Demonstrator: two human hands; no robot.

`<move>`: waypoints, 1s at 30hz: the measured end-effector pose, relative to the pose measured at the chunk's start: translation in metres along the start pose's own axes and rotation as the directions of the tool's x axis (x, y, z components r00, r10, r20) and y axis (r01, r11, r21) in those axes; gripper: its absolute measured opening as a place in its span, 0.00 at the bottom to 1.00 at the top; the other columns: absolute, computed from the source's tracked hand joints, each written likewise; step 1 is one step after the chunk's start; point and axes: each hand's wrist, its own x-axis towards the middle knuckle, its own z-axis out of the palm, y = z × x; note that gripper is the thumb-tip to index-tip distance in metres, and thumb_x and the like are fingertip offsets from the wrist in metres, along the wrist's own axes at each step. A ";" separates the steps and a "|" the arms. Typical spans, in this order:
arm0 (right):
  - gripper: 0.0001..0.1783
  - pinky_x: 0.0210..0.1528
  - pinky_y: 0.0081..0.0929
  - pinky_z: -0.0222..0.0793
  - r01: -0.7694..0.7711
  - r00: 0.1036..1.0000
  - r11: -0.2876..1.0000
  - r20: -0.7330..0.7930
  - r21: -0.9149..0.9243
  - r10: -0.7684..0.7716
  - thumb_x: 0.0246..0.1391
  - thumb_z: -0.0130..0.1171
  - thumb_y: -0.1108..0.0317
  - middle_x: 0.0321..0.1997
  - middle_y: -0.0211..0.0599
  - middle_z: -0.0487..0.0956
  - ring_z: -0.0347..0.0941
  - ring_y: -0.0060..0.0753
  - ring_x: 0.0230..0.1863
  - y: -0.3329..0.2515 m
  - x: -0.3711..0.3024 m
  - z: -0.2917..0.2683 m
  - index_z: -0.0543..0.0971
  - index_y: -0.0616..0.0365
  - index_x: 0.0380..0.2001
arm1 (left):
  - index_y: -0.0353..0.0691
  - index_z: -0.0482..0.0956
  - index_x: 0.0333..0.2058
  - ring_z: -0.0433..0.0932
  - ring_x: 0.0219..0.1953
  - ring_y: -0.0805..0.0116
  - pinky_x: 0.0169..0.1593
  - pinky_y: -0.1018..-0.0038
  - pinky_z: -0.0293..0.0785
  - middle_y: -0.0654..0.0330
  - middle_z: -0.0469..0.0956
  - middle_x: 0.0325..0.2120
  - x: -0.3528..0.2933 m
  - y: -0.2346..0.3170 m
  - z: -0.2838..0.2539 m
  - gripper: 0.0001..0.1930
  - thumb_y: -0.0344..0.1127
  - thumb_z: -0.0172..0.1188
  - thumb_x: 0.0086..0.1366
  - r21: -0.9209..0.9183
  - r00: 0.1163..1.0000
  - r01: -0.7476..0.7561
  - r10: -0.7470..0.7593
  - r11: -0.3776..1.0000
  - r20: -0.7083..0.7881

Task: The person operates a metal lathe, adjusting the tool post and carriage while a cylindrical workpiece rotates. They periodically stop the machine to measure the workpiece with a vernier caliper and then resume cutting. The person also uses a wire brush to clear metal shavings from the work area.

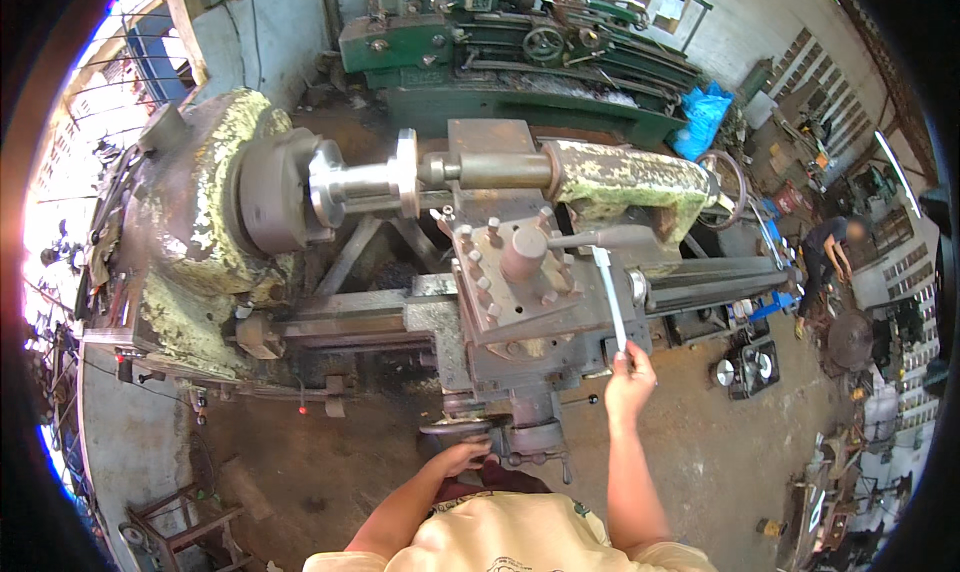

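Note:
My right hand (632, 374) is closed around the lower end of a light metal bar (613, 302) with a wider head at its far end. The bar stands upright in front of the lathe's compound slide, beside a graduated dial (638, 287). My left hand (462, 459) is at the rim of the carriage handwheel (455, 426), its fingers curled and partly hidden. Beyond them sits a square tool post (515, 287) with several bolts and a clamping lever (610, 238). A shiny flanged metal workpiece (370, 180) spans between the chuck (275, 192) and the tailstock (630, 180).
A green lathe (530, 57) stands behind, with a blue plastic bag (703, 120) at its right end. Another person (825, 257) bends over at the far right. On the floor lies a black tray (752, 367) with round metal parts. A stool frame (185, 532) is at lower left.

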 end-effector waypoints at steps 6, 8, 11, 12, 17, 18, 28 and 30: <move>0.16 0.46 0.26 0.69 -0.032 0.999 0.988 0.015 -0.151 0.035 0.57 0.59 0.74 0.38 0.41 0.83 0.77 0.30 0.39 0.006 -0.008 0.008 0.78 0.65 0.49 | 0.40 0.73 0.53 0.76 0.47 0.58 0.52 0.61 0.70 0.57 0.78 0.47 0.045 0.015 0.055 0.18 0.36 0.38 0.71 -0.562 0.990 -0.025 0.099 0.827 0.102; 0.16 0.45 0.27 0.70 -0.013 0.997 0.980 0.066 -0.200 0.027 0.57 0.61 0.73 0.36 0.40 0.82 0.77 0.30 0.37 0.013 -0.009 0.007 0.78 0.65 0.49 | 0.43 0.74 0.49 0.76 0.41 0.62 0.45 0.63 0.71 0.58 0.78 0.41 0.037 0.026 0.076 0.16 0.37 0.39 0.71 -0.719 0.996 -0.048 0.089 0.693 0.020; 0.20 0.43 0.28 0.72 -0.100 0.982 0.975 0.139 -0.197 0.128 0.56 0.63 0.71 0.35 0.39 0.82 0.77 0.28 0.34 0.019 -0.008 -0.002 0.77 0.64 0.51 | 0.46 0.74 0.38 0.72 0.28 0.68 0.33 0.67 0.69 0.61 0.76 0.29 0.013 0.049 0.102 0.12 0.41 0.40 0.71 -0.769 0.982 -0.134 -0.023 0.626 -0.190; 0.22 0.43 0.28 0.72 -0.042 0.986 0.988 0.155 -0.148 0.065 0.57 0.62 0.71 0.38 0.38 0.81 0.76 0.28 0.36 0.019 -0.010 -0.009 0.75 0.63 0.54 | 0.47 0.72 0.30 0.67 0.22 0.66 0.31 0.64 0.68 0.63 0.70 0.21 0.003 0.054 0.107 0.13 0.42 0.40 0.70 -0.676 0.955 -0.191 -0.025 0.711 -0.296; 0.26 0.49 0.27 0.67 -0.046 0.997 0.999 -0.071 -0.022 0.044 0.60 0.59 0.71 0.49 0.38 0.72 0.69 0.27 0.46 0.019 -0.040 -0.058 0.67 0.62 0.60 | 0.47 0.69 0.28 0.54 0.16 0.71 0.23 0.71 0.53 0.66 0.58 0.14 -0.042 0.068 0.086 0.13 0.41 0.39 0.68 -0.775 0.958 0.012 -0.231 0.631 -0.172; 0.24 0.49 0.26 0.66 -0.048 0.992 0.997 -0.116 -0.063 0.040 0.60 0.58 0.70 0.47 0.37 0.72 0.68 0.28 0.46 0.022 -0.051 -0.069 0.68 0.62 0.58 | 0.46 0.69 0.28 0.51 0.14 0.72 0.21 0.71 0.49 0.68 0.55 0.12 -0.054 0.065 0.070 0.14 0.41 0.37 0.68 -0.731 0.976 -0.011 -0.153 0.682 -0.158; 0.34 0.48 0.35 0.71 -0.008 0.832 0.949 0.525 -0.315 0.181 0.48 0.68 0.63 0.45 0.52 0.77 0.76 0.44 0.44 0.049 -0.159 -0.042 0.68 0.68 0.55 | 0.47 0.69 0.29 0.59 0.11 0.69 0.16 0.69 0.54 0.65 0.61 0.13 -0.002 -0.012 -0.059 0.15 0.47 0.40 0.68 -0.389 0.737 -0.177 -0.141 0.904 -0.661; 0.41 0.52 0.45 0.69 0.107 0.813 0.928 0.569 -0.357 0.125 0.45 0.72 0.55 0.48 0.60 0.75 0.74 0.59 0.49 0.038 -0.158 -0.031 0.67 0.70 0.56 | 0.49 0.69 0.29 0.63 0.12 0.68 0.16 0.70 0.58 0.64 0.64 0.16 0.043 -0.032 -0.063 0.13 0.47 0.43 0.69 -0.541 0.683 -0.536 -0.044 0.649 -0.729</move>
